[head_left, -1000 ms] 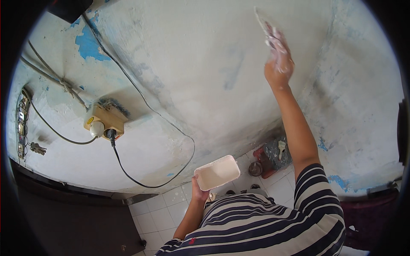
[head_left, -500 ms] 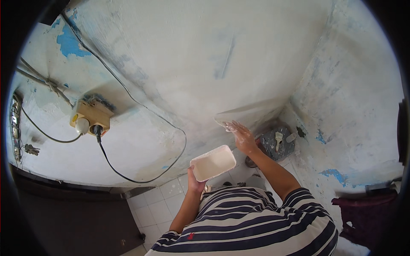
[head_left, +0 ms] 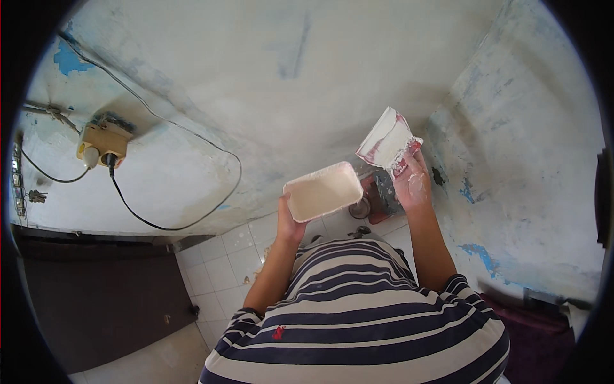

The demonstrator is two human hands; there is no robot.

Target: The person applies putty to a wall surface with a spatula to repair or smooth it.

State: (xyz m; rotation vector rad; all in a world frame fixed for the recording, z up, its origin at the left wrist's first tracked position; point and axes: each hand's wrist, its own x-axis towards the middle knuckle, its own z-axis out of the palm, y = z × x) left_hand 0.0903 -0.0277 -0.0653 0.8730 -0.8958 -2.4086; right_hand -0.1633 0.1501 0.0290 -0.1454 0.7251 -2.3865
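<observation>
- Left hand (head_left: pixel 292 219): closed around the near-left end of the shallow tray (head_left: pixel 332 208), thumb by the rim; underside grip hidden. Opening faces up, presumably to retain pale contents; fill depth cannot be told.
- Right hand (head_left: pixel 412 182): fingers curled round the base of the scraper (head_left: pixel 389 139), mostly hiding any handle. White-coated face turned up, blade outward, probably keeping paste off the wrist.
- Tray and scraper: side by side before the torso, apart.
- Beyond: patchy wall (head_left: pixel 371 70); socket box (head_left: pixel 103 144) mounted left, its black cable looping down.
</observation>
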